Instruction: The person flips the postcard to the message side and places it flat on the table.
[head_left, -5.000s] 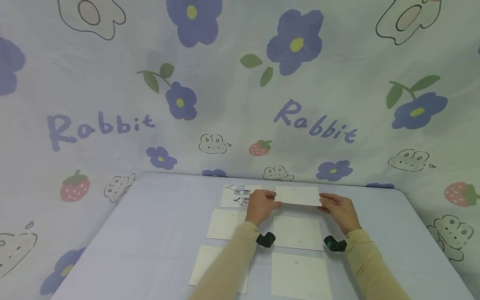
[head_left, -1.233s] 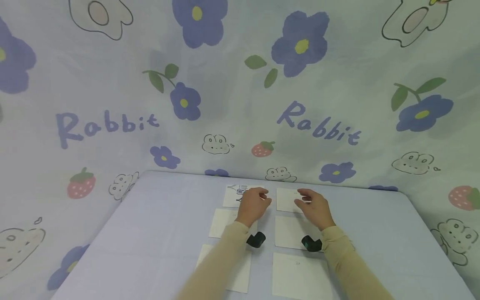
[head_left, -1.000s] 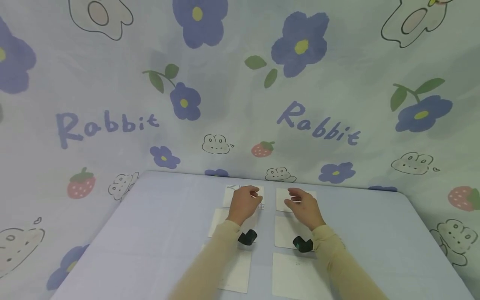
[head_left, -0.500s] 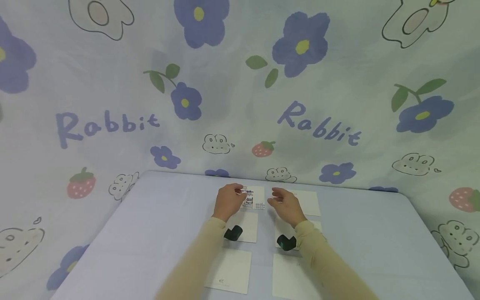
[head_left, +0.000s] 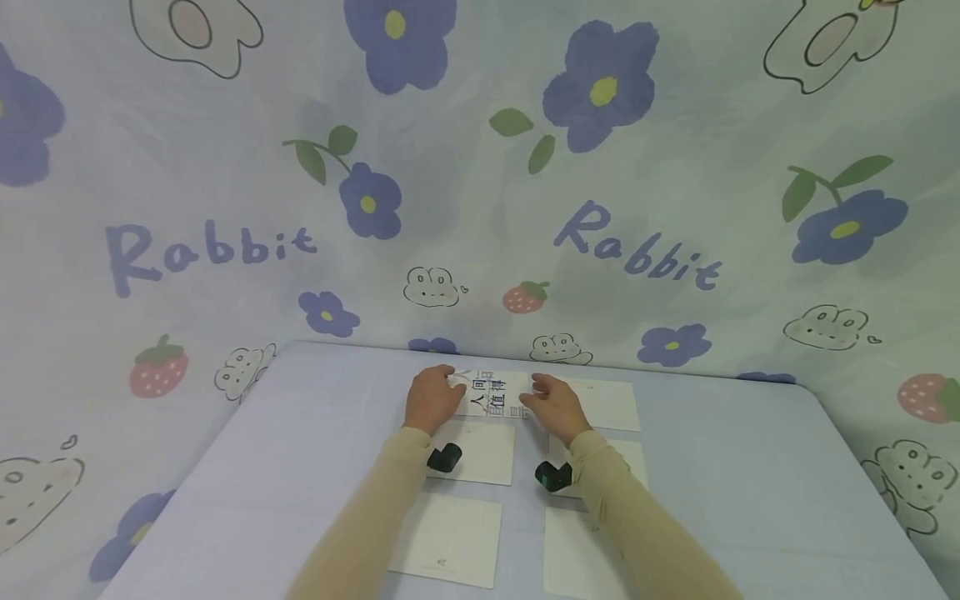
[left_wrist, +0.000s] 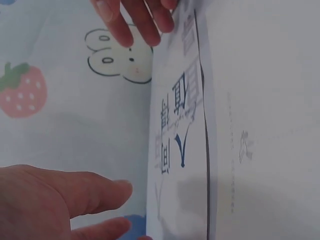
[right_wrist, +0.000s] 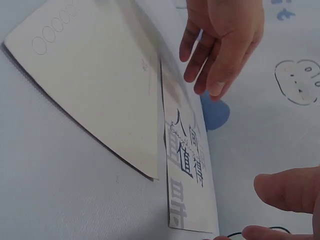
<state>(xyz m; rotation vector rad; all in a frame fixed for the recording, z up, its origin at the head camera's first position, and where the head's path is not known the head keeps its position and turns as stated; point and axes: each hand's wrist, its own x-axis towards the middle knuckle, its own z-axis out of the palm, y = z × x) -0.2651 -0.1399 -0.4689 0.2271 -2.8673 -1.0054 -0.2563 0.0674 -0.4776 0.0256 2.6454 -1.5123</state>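
A white postcard (head_left: 489, 396) printed with dark blue and grey characters lies at the back of the left column, flat on the white cloth. My left hand (head_left: 434, 400) is at its left end, thumb and fingers spread apart. At the right end my right hand (head_left: 557, 407) stands with its fingers relaxed and a gap between thumb and index finger. In the right wrist view the printed face of the postcard (right_wrist: 186, 165) shows whole between the two hands, and no finger grips it. Neither hand holds anything.
Blank-side-up postcards stand in two columns: one at back right (head_left: 611, 406), one just in front of the printed one (head_left: 480, 454), one at front left (head_left: 453, 542), and others partly under the right forearm. A patterned curtain (head_left: 480, 183) rises behind the table's far edge.
Earlier both hands held a blank-sided postcard over the back right spot; it now lies there, let go. Both hands have since moved left to the two ends of the printed postcard.
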